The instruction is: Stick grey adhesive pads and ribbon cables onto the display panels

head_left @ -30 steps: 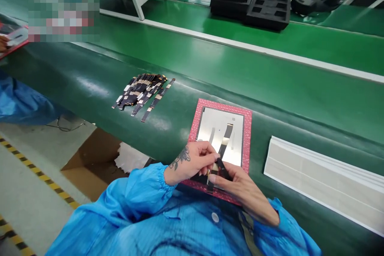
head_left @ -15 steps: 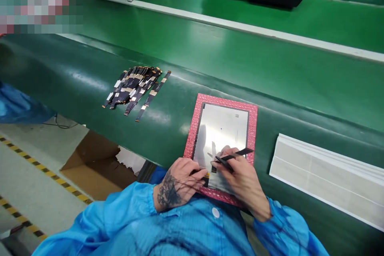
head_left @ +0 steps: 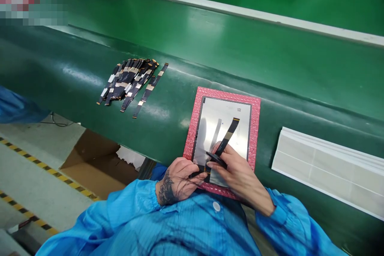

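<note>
My right hand (head_left: pixel 238 172) is closed on a black flex cable (head_left: pixel 229 134) with gold-coloured ends, tilted up over a display panel (head_left: pixel 240 144). A slim black tool (head_left: pixel 216 159), whose kind I cannot tell, is also in its fingers. My left hand (head_left: pixel 181 178) rests at the panel's lower left corner. Its fingertips are pressed together beside a small orange-edged black part (head_left: pixel 207 167); what they pinch is hidden. The silver-backed panel lies on a pink bubble-wrap sheet (head_left: pixel 255 128) and mirrors the cable.
A fanned pile of flex cables (head_left: pixel 127 78) lies on the green table (head_left: pixel 177 128), with one cable (head_left: pixel 150 90) beside it. White-edged flat sheets (head_left: pixel 327 172) are stacked at right. A cardboard box (head_left: pixel 90 164) stands below. A blue sleeve (head_left: pixel 21 106) shows at far left.
The cable in my right hand has swung from lying almost flat, pointing right, to pointing up and away from me. My left hand stays at the panel's corner. The view has tipped down slightly.
</note>
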A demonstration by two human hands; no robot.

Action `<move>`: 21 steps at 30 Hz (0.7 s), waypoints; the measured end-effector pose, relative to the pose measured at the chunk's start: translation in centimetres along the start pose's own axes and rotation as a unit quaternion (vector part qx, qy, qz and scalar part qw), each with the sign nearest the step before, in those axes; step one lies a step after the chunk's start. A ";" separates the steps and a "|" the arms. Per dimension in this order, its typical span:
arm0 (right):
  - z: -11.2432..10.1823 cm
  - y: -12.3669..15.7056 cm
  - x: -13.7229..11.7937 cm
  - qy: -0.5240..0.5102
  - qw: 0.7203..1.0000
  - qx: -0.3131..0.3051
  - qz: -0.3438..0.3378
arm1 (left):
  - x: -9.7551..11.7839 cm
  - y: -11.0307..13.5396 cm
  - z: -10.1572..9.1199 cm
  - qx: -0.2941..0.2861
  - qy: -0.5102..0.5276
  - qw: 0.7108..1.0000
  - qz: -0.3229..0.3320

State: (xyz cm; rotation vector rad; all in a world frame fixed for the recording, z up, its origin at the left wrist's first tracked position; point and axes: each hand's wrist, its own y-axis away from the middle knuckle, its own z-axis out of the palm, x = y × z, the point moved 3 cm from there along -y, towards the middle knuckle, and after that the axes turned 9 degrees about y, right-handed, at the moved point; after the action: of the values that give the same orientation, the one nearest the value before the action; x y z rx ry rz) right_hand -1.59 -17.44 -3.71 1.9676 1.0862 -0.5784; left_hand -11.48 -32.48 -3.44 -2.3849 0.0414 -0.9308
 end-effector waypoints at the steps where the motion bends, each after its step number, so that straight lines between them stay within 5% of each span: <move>1: 0.0 -0.1 -0.1 0.007 1.000 -0.011 0.006 | 0.0 0.1 0.0 0.000 0.001 1.000 -0.002; 12: -0.3 -0.1 -1.4 0.069 0.992 -0.067 0.079 | -0.3 0.7 0.4 -0.001 0.019 1.000 -0.003; 21: 0.3 0.1 -0.8 0.045 0.997 -0.029 0.049 | -0.1 0.5 0.4 -0.028 -0.051 0.998 0.031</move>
State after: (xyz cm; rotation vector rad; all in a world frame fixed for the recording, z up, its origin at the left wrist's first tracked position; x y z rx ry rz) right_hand -1.94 -18.07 -3.31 2.0005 1.0419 -0.4038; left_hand -11.23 -32.61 -4.04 -2.4653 0.1023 -0.7884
